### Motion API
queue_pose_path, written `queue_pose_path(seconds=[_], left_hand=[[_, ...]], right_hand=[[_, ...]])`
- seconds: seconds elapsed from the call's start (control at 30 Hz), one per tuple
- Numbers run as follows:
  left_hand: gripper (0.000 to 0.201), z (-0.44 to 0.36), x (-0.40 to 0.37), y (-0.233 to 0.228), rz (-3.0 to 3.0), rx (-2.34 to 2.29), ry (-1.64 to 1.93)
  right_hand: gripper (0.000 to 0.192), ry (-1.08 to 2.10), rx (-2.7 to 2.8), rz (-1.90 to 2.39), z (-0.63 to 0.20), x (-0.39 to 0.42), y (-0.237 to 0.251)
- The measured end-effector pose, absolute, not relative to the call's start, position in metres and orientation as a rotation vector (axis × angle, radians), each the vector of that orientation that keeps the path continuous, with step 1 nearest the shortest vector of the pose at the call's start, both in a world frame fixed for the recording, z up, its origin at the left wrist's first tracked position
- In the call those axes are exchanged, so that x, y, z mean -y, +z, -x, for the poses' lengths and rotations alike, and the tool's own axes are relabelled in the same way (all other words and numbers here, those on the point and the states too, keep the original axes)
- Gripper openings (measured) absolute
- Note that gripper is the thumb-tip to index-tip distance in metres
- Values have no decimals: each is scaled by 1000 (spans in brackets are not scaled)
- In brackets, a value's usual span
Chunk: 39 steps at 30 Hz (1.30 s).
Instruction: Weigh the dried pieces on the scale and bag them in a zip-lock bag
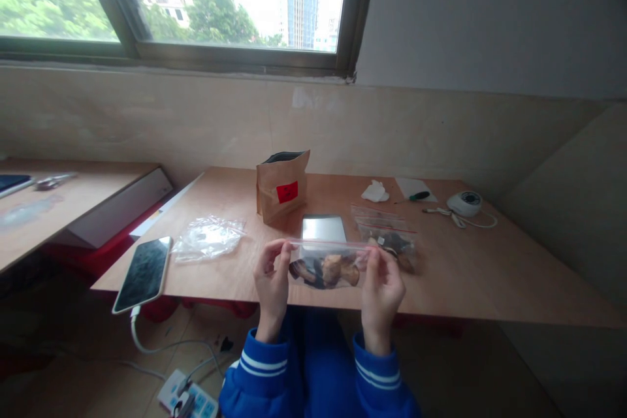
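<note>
Blue sleeves (pixel 377 379): nearest the camera, white-striped at the cuffs, forearms reaching up to the near edge of the tabletop (pixel 480 281).
Left hand (pixel 272 274): thumb and fingers pinching the upper left corner of the clear bag (pixel 319 269).
Right hand (pixel 385 281): fingers pinching the upper right corner of the same bag, so its top edge is stretched between both hands.
Clear bag: held up over the near part of the tabletop, in front of the flat silver-topped thing (pixel 323 228).
Brown pieces (pixel 337 270): inside the held bag, lying along its lower part, lumpy and partly dark.
Bag's top strip: drawn straight; whether it is sealed all along, I cannot tell.
Done, by the look of it: the held bag is filled, and other filled bags (pixel 394 245) lie overlapping just beside the right hand; their number is unclear.
Left, by the look of it: the held bag is not yet set down.
Paper bag (pixel 270 192): upright behind the silver-topped thing, mouth open, red label (pixel 287 192) facing forward; its inside cannot be seen.
Crumpled plastic (pixel 213 238): on the left, between the phone (pixel 144 274) and the paper bag.
</note>
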State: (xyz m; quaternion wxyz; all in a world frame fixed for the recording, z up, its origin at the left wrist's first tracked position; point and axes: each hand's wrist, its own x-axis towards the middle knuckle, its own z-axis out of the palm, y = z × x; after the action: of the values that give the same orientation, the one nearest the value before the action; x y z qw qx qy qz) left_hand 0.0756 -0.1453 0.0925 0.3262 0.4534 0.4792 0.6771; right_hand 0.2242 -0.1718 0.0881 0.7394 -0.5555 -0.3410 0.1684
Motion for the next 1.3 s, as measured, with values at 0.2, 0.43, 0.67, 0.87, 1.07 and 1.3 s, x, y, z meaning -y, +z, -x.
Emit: queue_pose_path(seconds=[0.2,0.43,0.67,0.87,1.07,1.3], left_hand=[[35,-90,143,90,-1013,-1187,1692],[41,-91,144,84,-996,-1100,1513],[34,-88,146,87,-1046,-1106,1610],[31,-86,147,87,-1032,-1077,1607],[31,-87,143,84,-985,-1108,1622],[31,-84,130,83,-970,-1098,1575]], right_hand=[[32,451,720,1183,-225,167,87],[35,633,686,1171,-231,167,76],[31,664,693,1140,-234,167,74],[27,635,699,1116,-237,168,79],[25,650,745,1124,-242,166,79],[29,742,682,1093,-241,153,73]])
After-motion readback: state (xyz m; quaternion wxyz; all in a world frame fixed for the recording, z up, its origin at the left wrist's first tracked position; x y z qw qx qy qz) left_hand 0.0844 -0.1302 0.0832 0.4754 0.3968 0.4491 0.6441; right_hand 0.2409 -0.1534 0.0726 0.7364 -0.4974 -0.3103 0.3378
